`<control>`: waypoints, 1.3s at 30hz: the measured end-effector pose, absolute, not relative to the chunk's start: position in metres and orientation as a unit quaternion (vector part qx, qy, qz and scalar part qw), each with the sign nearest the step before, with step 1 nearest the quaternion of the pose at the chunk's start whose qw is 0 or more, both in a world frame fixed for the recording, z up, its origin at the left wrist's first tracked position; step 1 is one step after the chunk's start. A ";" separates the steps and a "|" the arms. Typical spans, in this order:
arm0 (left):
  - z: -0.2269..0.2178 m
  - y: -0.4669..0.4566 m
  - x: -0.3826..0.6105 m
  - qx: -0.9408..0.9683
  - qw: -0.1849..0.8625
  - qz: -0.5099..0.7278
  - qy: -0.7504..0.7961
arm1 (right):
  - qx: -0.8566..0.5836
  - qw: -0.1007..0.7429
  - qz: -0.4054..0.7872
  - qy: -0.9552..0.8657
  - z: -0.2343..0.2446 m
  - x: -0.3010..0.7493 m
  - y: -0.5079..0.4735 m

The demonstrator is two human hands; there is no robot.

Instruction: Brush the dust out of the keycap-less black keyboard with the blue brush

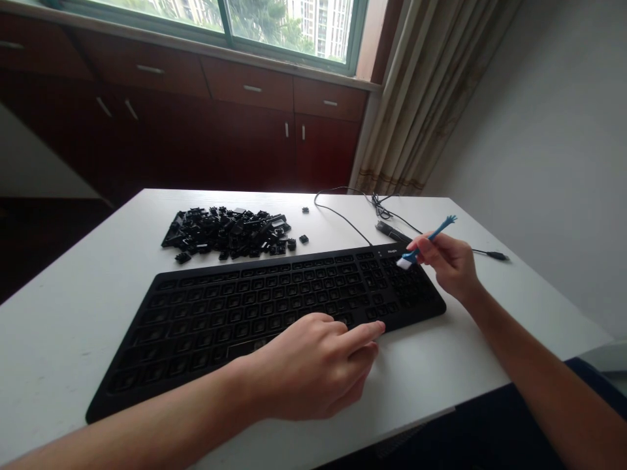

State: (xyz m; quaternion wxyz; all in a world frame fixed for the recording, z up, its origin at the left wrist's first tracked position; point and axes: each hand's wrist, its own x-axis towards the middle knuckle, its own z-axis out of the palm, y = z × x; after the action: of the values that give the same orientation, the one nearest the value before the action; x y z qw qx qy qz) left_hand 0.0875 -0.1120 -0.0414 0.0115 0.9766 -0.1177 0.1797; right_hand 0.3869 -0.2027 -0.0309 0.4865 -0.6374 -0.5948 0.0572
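Over the black plastic keycapless keyboard (220, 313), the right hand (448, 264) pinches a blue white-bristled brush (426, 243) against it; the left hand (308, 365) rests open, empty.

A home: wooden cabinets (235, 147), a curtain (421, 98), tower blocks (304, 19) outside
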 end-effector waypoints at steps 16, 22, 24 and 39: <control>-0.043 -0.112 0.088 0.978 0.016 0.177 -0.111 | -0.660 0.441 -0.041 -0.607 -0.029 0.392 -0.203; -0.042 -0.112 0.088 0.976 0.019 0.186 -0.113 | -0.663 0.449 0.059 -0.596 -0.030 0.392 -0.205; -0.042 -0.112 0.088 0.977 0.021 0.183 -0.110 | -0.665 0.450 0.088 -0.590 -0.029 0.391 -0.206; -0.042 -0.112 0.087 0.977 0.008 0.179 -0.115 | -0.652 0.571 0.167 -0.470 -0.025 0.388 -0.193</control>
State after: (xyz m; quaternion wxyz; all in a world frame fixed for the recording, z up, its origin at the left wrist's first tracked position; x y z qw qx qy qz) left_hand 0.0869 -0.1123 -0.0417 0.0085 0.9771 -0.1154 0.1787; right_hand 0.3880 -0.1931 -0.0254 0.5712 -0.6522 -0.4696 0.1666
